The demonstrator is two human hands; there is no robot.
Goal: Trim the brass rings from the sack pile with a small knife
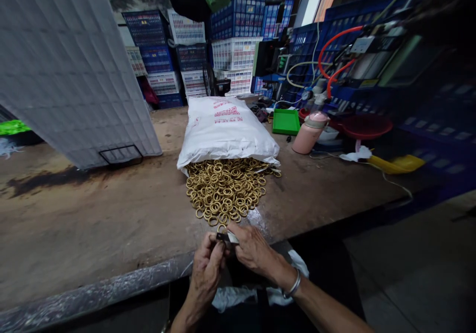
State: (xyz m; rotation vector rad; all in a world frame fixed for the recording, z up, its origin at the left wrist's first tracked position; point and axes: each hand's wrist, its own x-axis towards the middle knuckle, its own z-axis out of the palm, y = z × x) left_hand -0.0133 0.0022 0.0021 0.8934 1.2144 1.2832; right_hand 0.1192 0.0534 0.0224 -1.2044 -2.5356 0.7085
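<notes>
Loose gold rings (225, 190) are heaped at the near mouth of the white sack (230, 132), and I see both hands working in front of that heap, on the sack's near side. Right hand (255, 251) has a small knife-like tool (223, 236) pinched tight; left hand (205, 269) has its fingertips bunched against the tool's dark end, can't tell what's in that grip. Pleated pale panel (74, 70) stands left of the sack, green tray (285, 121) and pink bottle (308, 135) right, stacked crates (238, 52) behind.
</notes>
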